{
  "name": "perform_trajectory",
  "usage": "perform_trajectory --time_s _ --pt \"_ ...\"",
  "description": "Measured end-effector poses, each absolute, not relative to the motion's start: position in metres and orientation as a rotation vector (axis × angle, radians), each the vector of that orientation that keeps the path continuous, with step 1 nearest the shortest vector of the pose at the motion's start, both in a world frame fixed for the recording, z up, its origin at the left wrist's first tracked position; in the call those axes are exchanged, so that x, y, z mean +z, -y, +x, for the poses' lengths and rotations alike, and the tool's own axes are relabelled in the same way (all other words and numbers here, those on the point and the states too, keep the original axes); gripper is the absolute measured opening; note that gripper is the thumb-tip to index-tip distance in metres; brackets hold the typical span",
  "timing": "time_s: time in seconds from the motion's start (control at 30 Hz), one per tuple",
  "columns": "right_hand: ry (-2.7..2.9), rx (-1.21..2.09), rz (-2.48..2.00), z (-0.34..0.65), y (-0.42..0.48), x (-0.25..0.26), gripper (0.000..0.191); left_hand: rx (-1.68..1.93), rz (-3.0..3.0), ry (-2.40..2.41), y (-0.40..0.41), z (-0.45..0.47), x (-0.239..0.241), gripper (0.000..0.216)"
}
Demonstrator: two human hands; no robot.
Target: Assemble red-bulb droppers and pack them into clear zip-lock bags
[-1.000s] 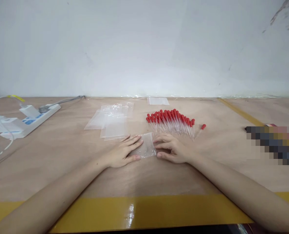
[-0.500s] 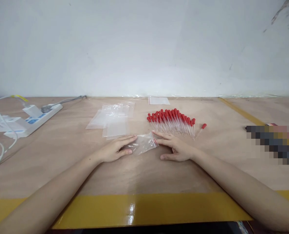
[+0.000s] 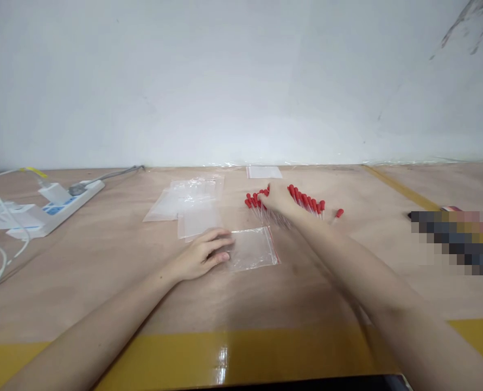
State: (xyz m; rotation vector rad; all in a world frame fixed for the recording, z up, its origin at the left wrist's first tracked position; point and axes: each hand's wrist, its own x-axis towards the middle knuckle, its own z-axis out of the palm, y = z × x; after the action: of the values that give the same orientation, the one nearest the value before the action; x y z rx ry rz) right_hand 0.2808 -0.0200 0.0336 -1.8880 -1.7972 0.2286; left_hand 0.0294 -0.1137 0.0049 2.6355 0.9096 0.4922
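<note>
Left grip (image 3: 203,252) spread flat and wide, fingers pressing down on the left edge of the small clear bag (image 3: 252,248), holding nothing. Right grip (image 3: 276,198) stretched out behind the bag, down on the pile of droppers (image 3: 306,202) with red tops. Too blurry to tell if closed on a dropper or not.

Bag lying flat on the table (image 3: 103,282), close in front, with its red strip turned to the right. Looks empty, with nothing to see inside. Nothing put in yet, by the look of it, and every dropper in view outside the bag.

Pile of droppers in a row just behind the bag and a bit to its right. One lone dropper (image 3: 338,214) farther right of the bag than the pile. Stack of more clear bags (image 3: 192,203) behind the bag on its left. One more flat bag (image 3: 264,172) far behind it, by the wall. White power strip (image 3: 58,203) with cords far off to the bag's left.
</note>
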Motion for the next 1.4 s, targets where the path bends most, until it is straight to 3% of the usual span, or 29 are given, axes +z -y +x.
perform_trajectory --time_s 0.1,0.33,0.57,1.0,1.17,1.4 --pt "1.806 0.221 -1.969 0.273 0.009 0.030 0.012 0.516 2.651 -0.993 0.113 0.024 0.005 0.038" --pt "1.723 0.251 -1.950 0.274 0.005 0.027 0.021 0.447 2.704 -1.104 0.107 0.015 0.007 0.051" --pt "1.523 0.206 -1.441 0.315 0.042 0.048 0.022 0.313 2.725 -0.846 0.115 0.020 0.014 0.058" --pt "0.884 1.064 -1.194 0.321 0.121 -0.010 0.029 0.264 2.746 -0.878 0.112 0.022 0.005 0.063" --pt "1.212 1.353 -1.206 0.328 0.130 -0.008 0.027 0.279 2.738 -0.867 0.113 0.024 0.006 0.066" --pt "1.729 1.098 -1.201 0.327 0.131 0.000 0.026 0.278 2.725 -0.895 0.115 0.032 0.006 0.068"
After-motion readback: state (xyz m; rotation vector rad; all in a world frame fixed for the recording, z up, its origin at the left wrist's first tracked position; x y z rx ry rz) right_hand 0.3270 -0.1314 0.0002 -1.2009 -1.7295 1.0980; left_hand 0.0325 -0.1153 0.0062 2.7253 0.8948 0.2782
